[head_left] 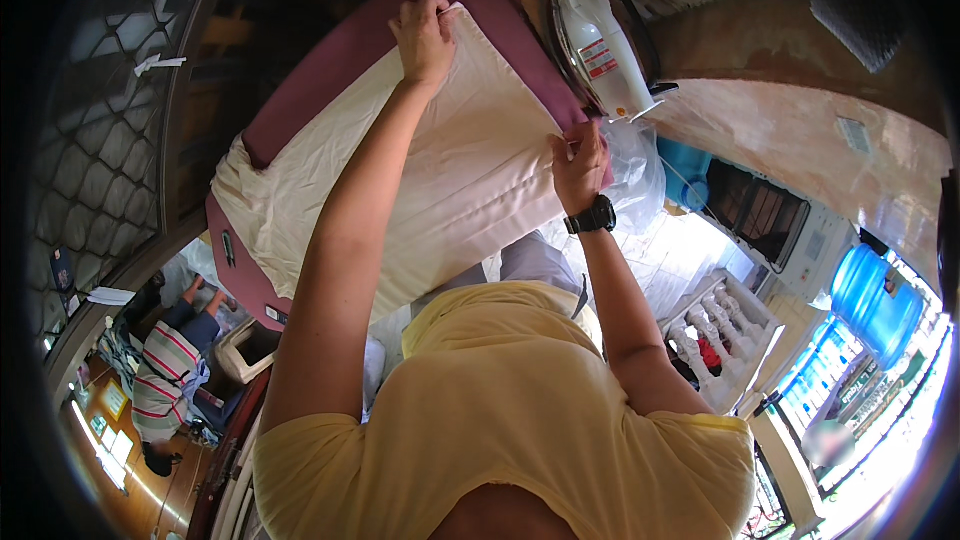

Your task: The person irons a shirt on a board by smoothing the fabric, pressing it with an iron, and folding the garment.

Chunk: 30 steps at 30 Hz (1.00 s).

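A cream cloth (430,170) lies spread over a maroon padded board (330,70), which looks like an ironing board. Its near side hangs toward my lap, and wrinkles run across its left part. At the far corner of the cloth, my left hand (425,43) has its fingers curled closed on the edge. My right hand (580,168), with a black watch at the wrist, pinches the cloth's right corner by the board's right edge. The fingertips of both hands are partly hidden.
A white handheld appliance (612,55), perhaps a garment steamer, rests on a stand beyond the board's right end. A small dark green object (229,248) lies on the board's left end. Clear plastic (635,175) hangs near my right hand. Another person (165,370) is at lower left.
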Each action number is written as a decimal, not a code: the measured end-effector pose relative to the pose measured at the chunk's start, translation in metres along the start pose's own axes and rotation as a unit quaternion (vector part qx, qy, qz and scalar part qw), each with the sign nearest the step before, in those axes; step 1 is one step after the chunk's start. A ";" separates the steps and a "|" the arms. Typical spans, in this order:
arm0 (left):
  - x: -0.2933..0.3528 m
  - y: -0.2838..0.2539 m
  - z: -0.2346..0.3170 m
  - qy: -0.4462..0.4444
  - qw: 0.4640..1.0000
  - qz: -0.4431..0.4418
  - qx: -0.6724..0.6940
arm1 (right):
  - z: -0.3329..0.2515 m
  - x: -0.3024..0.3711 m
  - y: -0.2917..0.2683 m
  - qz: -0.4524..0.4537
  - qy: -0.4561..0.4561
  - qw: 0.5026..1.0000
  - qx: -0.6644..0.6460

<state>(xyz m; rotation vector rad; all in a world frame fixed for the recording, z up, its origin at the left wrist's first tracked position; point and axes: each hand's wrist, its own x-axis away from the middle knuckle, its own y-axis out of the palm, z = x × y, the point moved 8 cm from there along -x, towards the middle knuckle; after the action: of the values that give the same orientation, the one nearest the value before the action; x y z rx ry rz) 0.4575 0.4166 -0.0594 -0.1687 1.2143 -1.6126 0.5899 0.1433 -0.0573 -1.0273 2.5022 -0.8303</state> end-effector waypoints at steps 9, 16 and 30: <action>-0.007 0.000 -0.002 0.011 1.000 0.008 0.025 | 0.026 -0.007 0.004 -0.032 0.012 0.999 0.035; -0.006 0.000 -0.009 0.007 1.000 0.006 -0.005 | 0.029 -0.007 -0.001 -0.030 0.047 0.996 0.075; 0.068 -0.016 0.073 0.092 0.989 -0.113 -0.033 | -0.069 -0.104 -0.039 0.135 -0.202 0.909 0.339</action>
<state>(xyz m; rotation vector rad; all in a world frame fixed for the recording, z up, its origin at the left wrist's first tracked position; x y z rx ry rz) 0.4644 0.3176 -0.0434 -0.2092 1.4319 -1.8166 0.6500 0.2222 0.0275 -0.5220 1.7398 -1.1373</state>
